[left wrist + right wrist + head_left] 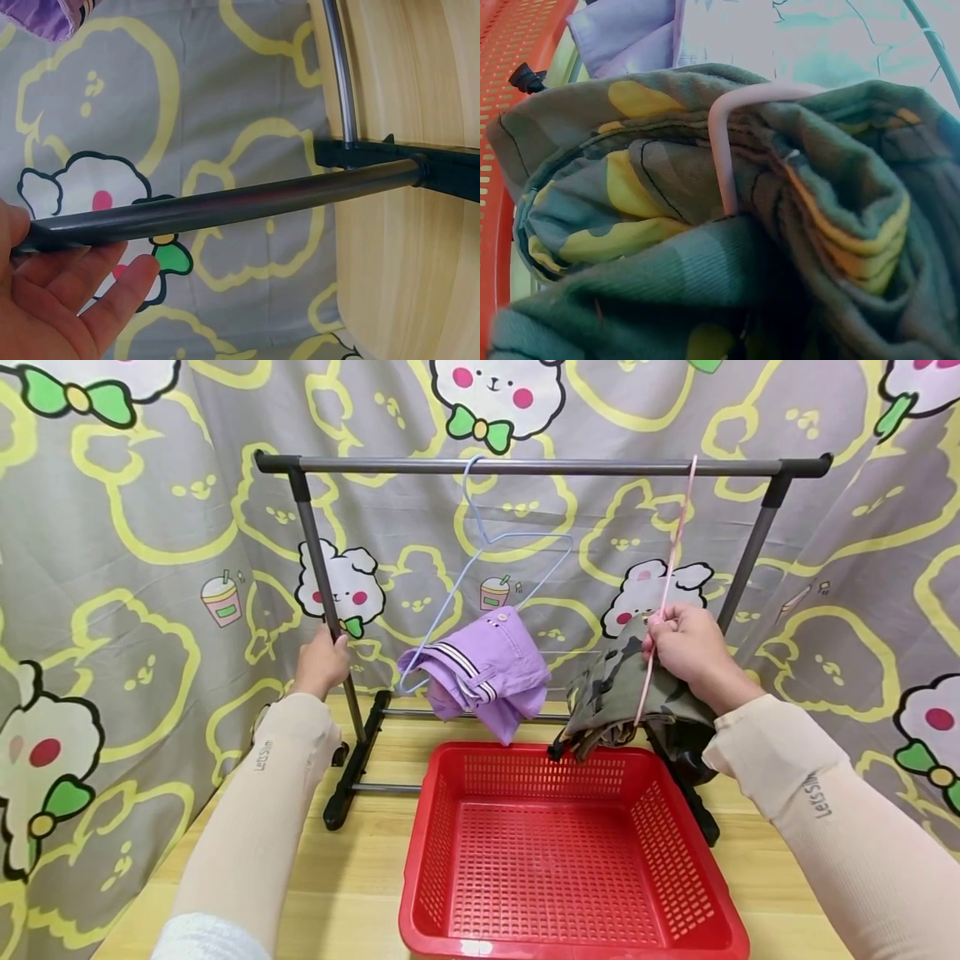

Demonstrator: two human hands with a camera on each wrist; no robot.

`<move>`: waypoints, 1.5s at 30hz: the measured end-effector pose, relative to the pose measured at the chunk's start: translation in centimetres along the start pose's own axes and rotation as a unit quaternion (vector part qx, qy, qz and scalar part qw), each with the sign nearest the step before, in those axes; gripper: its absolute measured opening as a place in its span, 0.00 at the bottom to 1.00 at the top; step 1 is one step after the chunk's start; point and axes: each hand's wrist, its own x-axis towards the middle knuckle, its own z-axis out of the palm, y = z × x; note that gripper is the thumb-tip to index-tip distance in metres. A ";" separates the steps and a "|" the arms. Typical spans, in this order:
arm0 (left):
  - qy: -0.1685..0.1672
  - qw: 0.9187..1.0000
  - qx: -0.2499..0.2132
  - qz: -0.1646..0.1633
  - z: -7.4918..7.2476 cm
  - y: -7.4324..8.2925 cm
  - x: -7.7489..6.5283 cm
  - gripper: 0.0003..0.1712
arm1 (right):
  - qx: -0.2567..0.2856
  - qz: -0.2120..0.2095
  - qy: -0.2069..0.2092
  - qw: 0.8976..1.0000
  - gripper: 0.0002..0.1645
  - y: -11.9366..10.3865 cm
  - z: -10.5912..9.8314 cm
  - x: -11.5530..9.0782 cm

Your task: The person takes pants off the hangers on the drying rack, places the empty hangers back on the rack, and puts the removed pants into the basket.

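My left hand (pixel 322 662) holds the left post (pixel 321 568) of a clothes rack. In the left wrist view, the thumb and fingers (pixel 120 300) lie on either side of that post. My right hand (pixel 693 652) pinches a pink hanger (pixel 670 568), whose top end is at the rack's rail (pixel 585 467). Folded over this hanger are camouflage trousers (pixel 611 689), which fill most of the right wrist view. Beside them, folded purple trousers (pixel 498 664) hang from a blue hanger (pixel 480 539) on the rail. My right hand is out of sight in its wrist view.
A red plastic basket (pixel 573 947) stands on the wooden surface (pixel 367 893) in front of the rack, below the clothes. The rack's black feet (pixel 341 802) rest on that surface. A patterned curtain (pixel 172 635) hangs behind and at both sides.
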 end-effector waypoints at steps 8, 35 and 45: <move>-0.001 1.000 0.000 0.003 0.0 0.1 0.0 0.24 | -0.007 -0.006 0.000 1.000 0.14 -0.1 -0.6 0.1; 0.001 1.000 0.001 -0.002 0.1 -0.1 0.0 0.25 | -0.038 -0.034 0.006 0.999 0.16 -1.1 -1.2 0.1; 0.004 1.000 0.002 -0.002 0.2 0.0 -0.1 0.25 | -0.060 -0.036 0.011 0.997 0.17 -1.3 -1.7 0.0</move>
